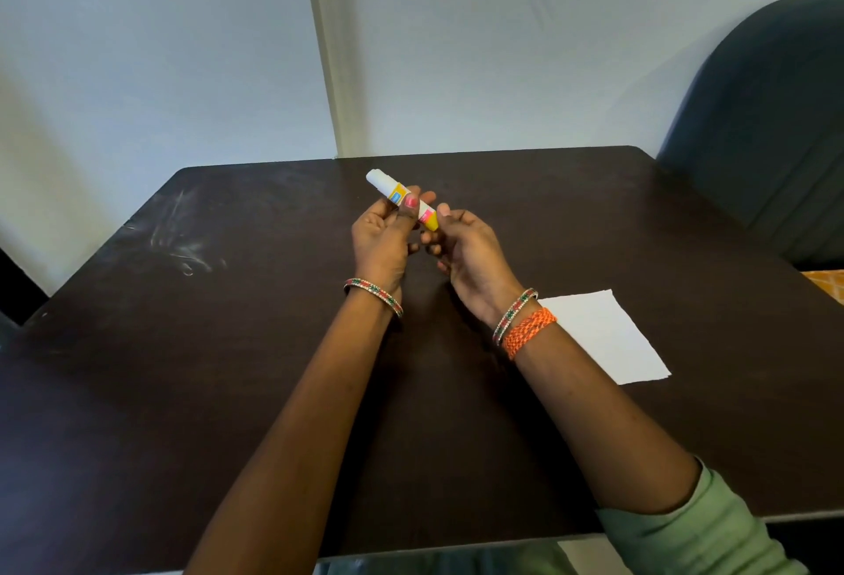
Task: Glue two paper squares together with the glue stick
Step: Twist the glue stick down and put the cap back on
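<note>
Overhead, both hands [381, 238] [466, 250] grip glue stick [402, 199] above dark table [228, 346] (pale wall [137, 49]).

The glue stick [402, 200] between both hands is white and yellow with pink label patches; white paper [603, 337] lies right of the right wrist's orange band [530, 332]; dark brown table [228, 346].

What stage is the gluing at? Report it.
Done: nothing shows as glued. In hand: both hands, left and right, hold the glue stick above the table, its white end up. Left: the paper lies untouched by the right wrist; gluing and pressing remain.
</note>
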